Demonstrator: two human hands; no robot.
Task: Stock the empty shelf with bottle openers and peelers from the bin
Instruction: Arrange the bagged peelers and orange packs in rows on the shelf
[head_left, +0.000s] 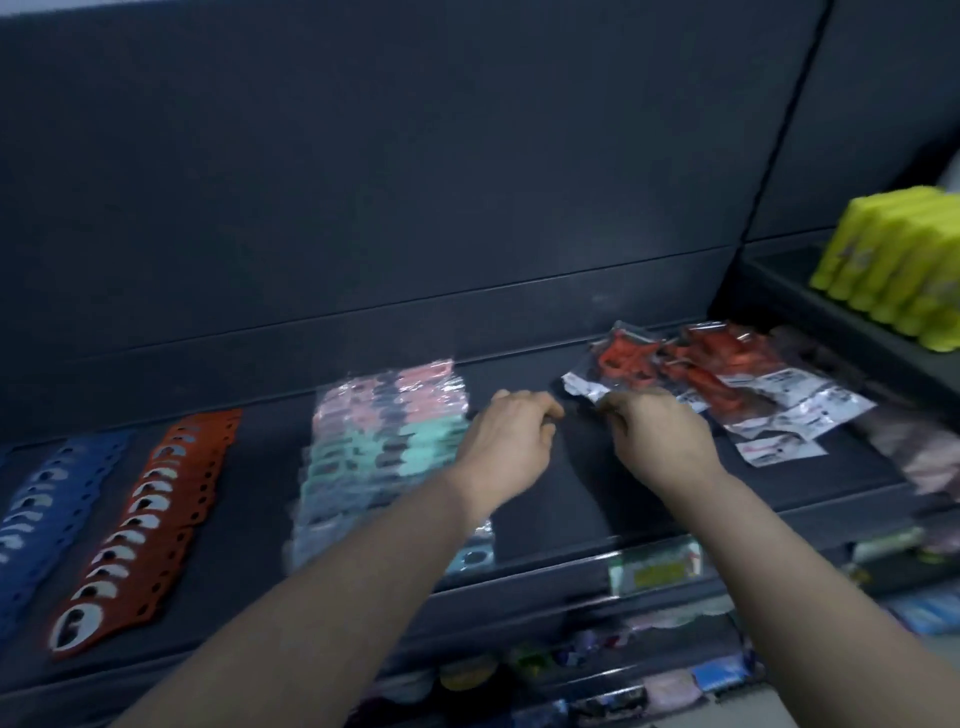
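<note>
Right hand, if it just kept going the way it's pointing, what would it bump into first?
The nearest packet of red peelers on the shelf: the right hand points forward at that pile, and its fingers seem to be at the packet's white card edge, though blur hides actual contact.

Shelf (545, 499) deck was plain dark charcoal; back panel (415, 182) a flat slate blue-grey, no pattern. Blue bottle openers (47, 499) each carried a white crescent, repeating down the row. Orange-red bottle openers (156, 514) showed white crescents with black spots, plus a line of small dark holes. Clear-wrapped packs (384, 447) ran pink in the far part and mint-teal in the near part, with dark blotches repeating and a glossy sheen. Peelers (701, 364) were red in clear bags, with white labels and dark print. Yellow-green packs (893, 270) were uniform in colour. Price tag (657, 569) was pale green with a yellow block. Blurred goods (930, 452) looked pale pink.
</note>
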